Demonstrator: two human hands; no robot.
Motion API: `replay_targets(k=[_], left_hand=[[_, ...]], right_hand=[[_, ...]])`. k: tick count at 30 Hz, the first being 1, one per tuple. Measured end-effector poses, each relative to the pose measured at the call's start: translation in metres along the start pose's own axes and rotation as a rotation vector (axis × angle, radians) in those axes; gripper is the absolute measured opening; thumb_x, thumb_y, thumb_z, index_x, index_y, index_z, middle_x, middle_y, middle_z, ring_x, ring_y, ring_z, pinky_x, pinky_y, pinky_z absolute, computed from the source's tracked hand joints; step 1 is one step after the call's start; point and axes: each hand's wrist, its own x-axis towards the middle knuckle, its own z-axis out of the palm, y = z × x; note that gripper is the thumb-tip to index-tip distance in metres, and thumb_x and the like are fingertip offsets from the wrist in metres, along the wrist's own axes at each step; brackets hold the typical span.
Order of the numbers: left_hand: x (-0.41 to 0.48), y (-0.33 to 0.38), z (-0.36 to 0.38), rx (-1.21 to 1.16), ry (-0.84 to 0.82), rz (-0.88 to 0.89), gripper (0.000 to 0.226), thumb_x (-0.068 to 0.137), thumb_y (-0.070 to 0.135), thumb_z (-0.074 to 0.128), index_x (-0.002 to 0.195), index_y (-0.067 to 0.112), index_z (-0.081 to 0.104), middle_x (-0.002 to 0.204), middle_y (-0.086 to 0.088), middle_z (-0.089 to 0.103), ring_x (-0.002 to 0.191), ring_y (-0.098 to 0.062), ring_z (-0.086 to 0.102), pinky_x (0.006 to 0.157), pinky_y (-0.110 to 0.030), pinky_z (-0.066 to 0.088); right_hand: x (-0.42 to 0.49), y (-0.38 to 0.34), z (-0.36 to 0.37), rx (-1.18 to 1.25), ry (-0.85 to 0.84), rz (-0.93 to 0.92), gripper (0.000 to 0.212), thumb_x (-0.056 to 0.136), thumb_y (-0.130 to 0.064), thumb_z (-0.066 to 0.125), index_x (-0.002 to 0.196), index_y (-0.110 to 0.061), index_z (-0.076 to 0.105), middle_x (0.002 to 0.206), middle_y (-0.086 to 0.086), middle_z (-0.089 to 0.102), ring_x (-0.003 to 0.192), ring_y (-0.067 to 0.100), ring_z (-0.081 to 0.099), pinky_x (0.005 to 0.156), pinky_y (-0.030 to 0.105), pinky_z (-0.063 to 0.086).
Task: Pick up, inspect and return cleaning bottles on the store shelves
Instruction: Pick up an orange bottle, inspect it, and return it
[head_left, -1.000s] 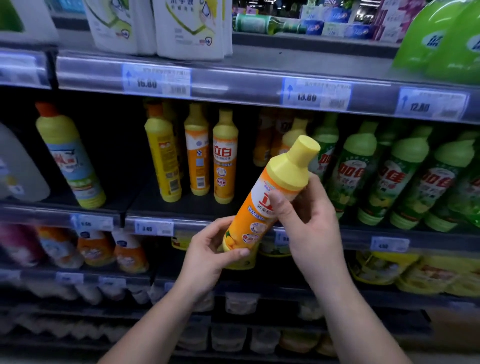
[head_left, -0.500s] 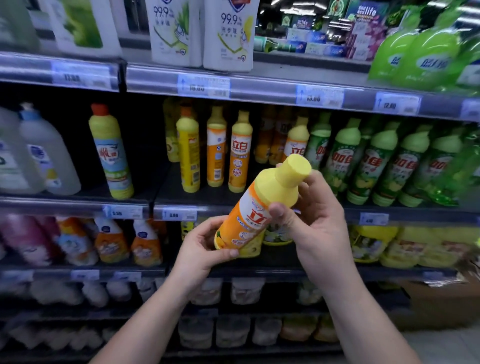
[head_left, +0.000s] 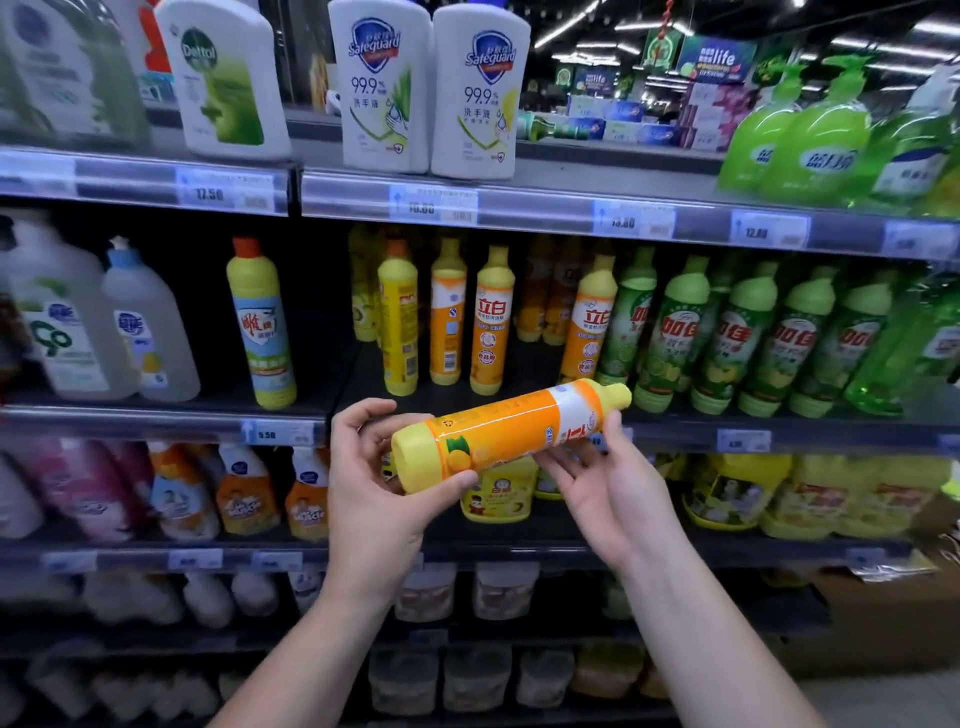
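Note:
An orange bottle (head_left: 511, 428) with a yellow cap and yellow base lies nearly level in front of the middle shelf (head_left: 519, 410), cap to the right. My left hand (head_left: 379, 488) grips its yellow base, thumb on the near side. Palm up, my right hand (head_left: 608, 493) sits under the neck end, its fingers curled loosely against the label; how firmly it holds is unclear. Matching orange bottles (head_left: 491, 319) stand upright on the shelf just behind.
Green bottles (head_left: 737, 338) fill the shelf to the right, clear jugs (head_left: 145, 322) and a yellow bottle with a blue label (head_left: 262, 327) stand left. White soap bottles (head_left: 431, 88) sit above. Yellow tubs (head_left: 779, 493) and spray bottles (head_left: 244, 493) fill the lower shelf. A cardboard box (head_left: 893, 618) rests low right.
The bottle has been tipped from steeply tilted, cap up, to almost level. My right hand slid from around the neck to beneath it. The view has pulled back and up.

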Motion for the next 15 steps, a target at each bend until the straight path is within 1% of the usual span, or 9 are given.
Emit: replay_targets(k=[3, 5, 7, 9, 10, 12, 13, 15], left_hand=[[-0.004, -0.001, -0.004, 0.024, -0.01, -0.012, 0.084, 0.057, 0.039, 0.096, 0.128, 0.044, 0.051, 0.118, 0.007, 0.073, 0.113, -0.02, 0.071, 0.085, -0.039, 0.061], [-0.006, -0.006, -0.009, 0.077, -0.041, -0.047, 0.082, 0.061, 0.044, 0.093, 0.132, 0.046, 0.054, 0.115, 0.01, 0.072, 0.106, -0.018, 0.072, 0.084, -0.038, 0.061], [-0.007, -0.012, -0.012, 0.105, -0.127, -0.088, 0.074, 0.067, 0.045, 0.09, 0.135, 0.048, 0.06, 0.115, 0.009, 0.072, 0.104, -0.018, 0.073, 0.085, -0.034, 0.061], [-0.011, -0.017, -0.009, 0.047, -0.232, -0.157, 0.064, 0.074, 0.041, 0.087, 0.133, 0.048, 0.065, 0.119, 0.006, 0.075, 0.109, -0.017, 0.074, 0.088, -0.03, 0.062], [-0.013, -0.019, -0.006, -0.008, -0.274, -0.204, 0.059, 0.076, 0.039, 0.085, 0.132, 0.046, 0.068, 0.122, 0.004, 0.077, 0.111, -0.017, 0.074, 0.089, -0.03, 0.062], [-0.016, -0.021, 0.001, -0.122, -0.326, -0.312, 0.056, 0.078, 0.036, 0.081, 0.133, 0.038, 0.069, 0.124, -0.001, 0.078, 0.114, -0.019, 0.075, 0.087, -0.027, 0.061], [-0.017, -0.022, 0.003, -0.166, -0.343, -0.366, 0.058, 0.078, 0.036, 0.08, 0.135, 0.034, 0.067, 0.125, -0.003, 0.078, 0.115, -0.019, 0.075, 0.086, -0.027, 0.061], [-0.018, -0.025, 0.005, -0.246, -0.384, -0.47, 0.063, 0.079, 0.035, 0.078, 0.14, 0.027, 0.062, 0.127, -0.006, 0.077, 0.117, -0.022, 0.074, 0.086, -0.029, 0.062]], right_hand=[[-0.007, -0.002, 0.004, -0.05, 0.005, -0.045, 0.039, 0.106, -0.04, 0.05, 0.135, -0.015, 0.059, 0.126, 0.022, 0.074, 0.104, 0.028, 0.079, 0.072, 0.041, 0.066], [-0.013, -0.005, 0.008, -0.153, -0.005, -0.135, 0.046, 0.097, -0.044, 0.059, 0.137, -0.021, 0.061, 0.122, 0.011, 0.079, 0.109, 0.025, 0.078, 0.076, 0.037, 0.066], [-0.02, -0.01, 0.013, -0.3, -0.045, -0.256, 0.052, 0.088, -0.042, 0.07, 0.137, -0.026, 0.061, 0.12, 0.001, 0.08, 0.113, 0.021, 0.076, 0.08, 0.032, 0.065], [-0.025, -0.012, 0.018, -0.463, -0.104, -0.378, 0.062, 0.083, -0.037, 0.083, 0.139, -0.031, 0.058, 0.127, -0.004, 0.077, 0.118, 0.018, 0.073, 0.087, 0.031, 0.063], [-0.028, -0.012, 0.02, -0.54, -0.14, -0.438, 0.064, 0.083, -0.033, 0.086, 0.141, -0.034, 0.058, 0.13, -0.007, 0.075, 0.12, 0.016, 0.072, 0.088, 0.03, 0.062], [-0.032, -0.01, 0.025, -0.648, -0.226, -0.516, 0.066, 0.087, -0.023, 0.083, 0.144, -0.04, 0.055, 0.136, -0.013, 0.071, 0.121, 0.013, 0.071, 0.088, 0.026, 0.061], [-0.033, -0.009, 0.027, -0.68, -0.262, -0.518, 0.07, 0.088, -0.021, 0.081, 0.147, -0.045, 0.052, 0.137, -0.014, 0.07, 0.121, 0.012, 0.07, 0.088, 0.026, 0.061], [-0.035, -0.009, 0.029, -0.73, -0.297, -0.479, 0.08, 0.088, -0.026, 0.081, 0.15, -0.057, 0.041, 0.136, -0.013, 0.07, 0.121, 0.013, 0.07, 0.09, 0.034, 0.062]])
